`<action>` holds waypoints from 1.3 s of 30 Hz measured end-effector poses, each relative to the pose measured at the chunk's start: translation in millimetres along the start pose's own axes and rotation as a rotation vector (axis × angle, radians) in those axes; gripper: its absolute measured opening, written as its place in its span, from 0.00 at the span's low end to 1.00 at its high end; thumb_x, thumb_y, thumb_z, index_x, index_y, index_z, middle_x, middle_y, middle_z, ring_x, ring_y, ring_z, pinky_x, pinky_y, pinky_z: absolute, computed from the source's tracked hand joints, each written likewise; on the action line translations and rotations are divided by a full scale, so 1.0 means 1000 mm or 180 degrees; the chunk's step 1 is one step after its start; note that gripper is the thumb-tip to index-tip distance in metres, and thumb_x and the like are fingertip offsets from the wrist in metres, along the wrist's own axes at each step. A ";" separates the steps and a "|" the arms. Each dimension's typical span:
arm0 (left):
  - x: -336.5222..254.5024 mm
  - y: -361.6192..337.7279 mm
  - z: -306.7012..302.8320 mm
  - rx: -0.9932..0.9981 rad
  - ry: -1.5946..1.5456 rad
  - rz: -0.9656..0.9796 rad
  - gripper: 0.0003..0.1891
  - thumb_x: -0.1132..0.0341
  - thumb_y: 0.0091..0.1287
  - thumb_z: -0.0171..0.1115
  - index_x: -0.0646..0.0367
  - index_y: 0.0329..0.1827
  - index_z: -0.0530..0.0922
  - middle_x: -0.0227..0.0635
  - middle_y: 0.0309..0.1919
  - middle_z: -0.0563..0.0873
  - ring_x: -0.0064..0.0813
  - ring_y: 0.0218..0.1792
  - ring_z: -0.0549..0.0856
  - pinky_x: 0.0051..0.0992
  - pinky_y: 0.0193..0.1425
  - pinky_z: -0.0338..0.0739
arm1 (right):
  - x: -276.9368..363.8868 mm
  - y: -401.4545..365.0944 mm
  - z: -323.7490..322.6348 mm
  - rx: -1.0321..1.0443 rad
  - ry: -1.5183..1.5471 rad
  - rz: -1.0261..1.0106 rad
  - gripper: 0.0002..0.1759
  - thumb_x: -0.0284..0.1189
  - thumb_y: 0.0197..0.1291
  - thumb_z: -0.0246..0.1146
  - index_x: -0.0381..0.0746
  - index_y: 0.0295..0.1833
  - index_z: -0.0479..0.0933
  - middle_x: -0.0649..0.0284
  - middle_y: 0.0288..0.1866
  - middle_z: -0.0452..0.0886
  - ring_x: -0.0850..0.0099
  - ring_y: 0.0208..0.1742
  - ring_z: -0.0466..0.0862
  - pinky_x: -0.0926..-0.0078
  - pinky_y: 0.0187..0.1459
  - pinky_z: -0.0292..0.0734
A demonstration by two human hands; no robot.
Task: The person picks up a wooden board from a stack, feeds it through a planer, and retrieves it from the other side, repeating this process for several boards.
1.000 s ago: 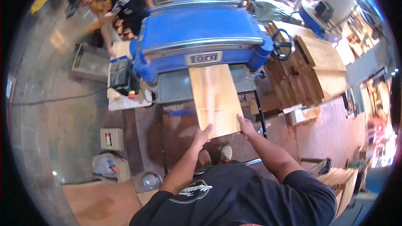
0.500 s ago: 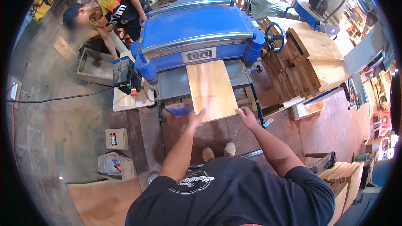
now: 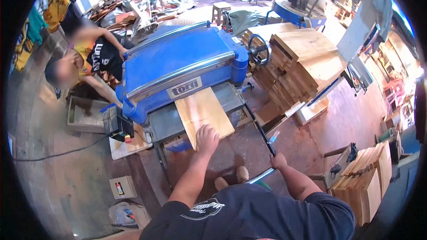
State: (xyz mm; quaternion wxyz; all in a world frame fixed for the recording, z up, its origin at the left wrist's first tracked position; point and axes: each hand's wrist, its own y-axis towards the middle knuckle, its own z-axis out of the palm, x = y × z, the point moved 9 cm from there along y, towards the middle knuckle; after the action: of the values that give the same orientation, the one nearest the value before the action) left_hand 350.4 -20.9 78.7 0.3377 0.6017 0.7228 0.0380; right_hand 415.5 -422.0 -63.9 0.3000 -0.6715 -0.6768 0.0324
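Note:
A wooden board (image 3: 202, 111) runs from beneath the blue thickness planer (image 3: 171, 55), its near part sticking out over the grey bed (image 3: 164, 119). My left hand (image 3: 207, 139) lies flat on top of the board near its close end, fingers stretched out. To the right, my right hand (image 3: 279, 161) is closed around the near end of the planer's black side rail (image 3: 260, 129), apart from the board. How far the board reaches inside the machine is hidden.
Another person (image 3: 84, 60) bends at the planer's left, beside a grey box (image 3: 86, 114). Stacked boards (image 3: 307, 55) rise on the right, with more boards (image 3: 364, 182) at lower right. A black cable (image 3: 62, 154) crosses the left floor. The handwheel (image 3: 259, 50) juts from the planer's right side.
My right hand has left the board's corner and moved right and down to the side rail. My left hand has shifted from the board's edge onto its top. The view has turned right.

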 end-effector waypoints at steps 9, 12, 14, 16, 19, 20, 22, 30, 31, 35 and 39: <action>0.013 0.016 0.004 -0.0033 0.0039 0.0243 0.15 0.65 0.55 0.66 0.56 0.45 0.76 0.44 0.55 0.77 0.46 0.61 0.73 0.44 0.67 0.63 | 0.027 -0.028 -0.028 -0.0291 -0.0119 -0.0035 0.21 0.45 0.64 0.55 0.39 0.49 0.79 0.44 0.43 0.83 0.46 0.46 0.82 0.50 0.49 0.76; 0.019 0.023 0.006 0.0014 0.0088 0.0317 0.14 0.66 0.55 0.66 0.57 0.44 0.77 0.45 0.54 0.77 0.47 0.60 0.74 0.45 0.65 0.65 | 0.027 -0.024 -0.029 -0.0125 -0.0133 -0.0001 0.20 0.44 0.64 0.56 0.40 0.50 0.78 0.44 0.42 0.83 0.46 0.46 0.82 0.50 0.49 0.76; 0.021 0.026 0.005 -0.0097 0.0054 0.0356 0.14 0.67 0.54 0.65 0.57 0.43 0.77 0.45 0.52 0.78 0.47 0.58 0.74 0.45 0.65 0.65 | 0.025 -0.025 -0.024 -0.0016 -0.0033 -0.0093 0.19 0.43 0.63 0.56 0.40 0.49 0.78 0.42 0.40 0.82 0.46 0.45 0.82 0.50 0.49 0.76; 0.020 0.031 0.004 -0.0090 0.0036 0.0400 0.13 0.68 0.54 0.65 0.58 0.43 0.78 0.46 0.51 0.79 0.48 0.57 0.75 0.45 0.64 0.65 | 0.018 -0.019 -0.019 -0.0110 -0.0040 -0.0126 0.19 0.43 0.63 0.56 0.40 0.48 0.78 0.42 0.40 0.82 0.46 0.45 0.82 0.50 0.49 0.76; 0.025 0.037 0.005 0.0041 0.0091 0.0399 0.15 0.65 0.55 0.65 0.58 0.44 0.77 0.47 0.51 0.78 0.48 0.57 0.75 0.47 0.65 0.64 | 0.018 -0.025 -0.019 -0.0181 -0.0018 -0.0192 0.19 0.42 0.62 0.57 0.39 0.48 0.79 0.42 0.39 0.82 0.45 0.44 0.82 0.50 0.48 0.76; 0.026 0.041 0.006 0.0066 0.0101 0.0384 0.15 0.65 0.55 0.65 0.58 0.44 0.77 0.47 0.51 0.78 0.48 0.57 0.75 0.47 0.65 0.64 | 0.021 -0.024 -0.023 -0.0205 0.0010 -0.0236 0.19 0.43 0.62 0.57 0.39 0.47 0.79 0.43 0.39 0.82 0.45 0.44 0.82 0.50 0.48 0.76; 0.024 0.043 0.003 0.0148 -0.0072 0.0587 0.16 0.64 0.54 0.66 0.58 0.44 0.77 0.47 0.50 0.78 0.48 0.57 0.75 0.47 0.65 0.65 | 0.023 -0.024 -0.021 -0.0112 -0.0048 -0.0214 0.19 0.42 0.62 0.57 0.39 0.48 0.79 0.43 0.38 0.82 0.44 0.44 0.82 0.49 0.48 0.76; 0.053 0.051 0.022 0.1399 -0.0161 0.0864 0.28 0.56 0.56 0.67 0.58 0.58 0.73 0.49 0.66 0.68 0.49 0.70 0.62 0.46 0.75 0.52 | 0.022 -0.020 -0.024 -0.0354 -0.0261 -0.0130 0.19 0.42 0.63 0.57 0.35 0.41 0.80 0.41 0.37 0.82 0.44 0.44 0.82 0.49 0.47 0.76; 0.057 0.050 0.021 0.1681 -0.0191 0.0885 0.29 0.55 0.57 0.67 0.57 0.61 0.73 0.49 0.70 0.64 0.49 0.73 0.59 0.46 0.76 0.50 | 0.024 -0.018 -0.022 -0.0536 -0.0290 -0.0372 0.19 0.41 0.64 0.57 0.34 0.37 0.79 0.43 0.31 0.82 0.46 0.37 0.84 0.51 0.42 0.78; 0.052 0.021 0.012 0.2072 0.0411 0.0672 0.34 0.55 0.60 0.65 0.52 0.69 0.66 0.50 0.74 0.58 0.49 0.76 0.54 0.46 0.77 0.50 | -0.013 0.012 0.014 -0.0515 -0.0187 -0.0611 0.18 0.40 0.64 0.57 0.34 0.33 0.77 0.49 0.23 0.81 0.53 0.29 0.84 0.56 0.35 0.79; 0.050 -0.054 0.000 0.2478 -0.0268 -0.0169 0.32 0.53 0.62 0.64 0.51 0.69 0.67 0.49 0.74 0.58 0.49 0.75 0.55 0.49 0.76 0.51 | 0.000 0.010 0.005 -0.0513 -0.0020 -0.0640 0.18 0.39 0.66 0.57 0.34 0.31 0.75 0.56 0.18 0.78 0.63 0.20 0.82 0.62 0.25 0.75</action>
State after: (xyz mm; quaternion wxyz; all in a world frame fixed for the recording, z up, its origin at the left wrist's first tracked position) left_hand 302.1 9.0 31.5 0.1144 0.6669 0.6841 -0.2725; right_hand 422.3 -419.1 -72.3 0.2447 -0.6221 -0.7420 -0.0502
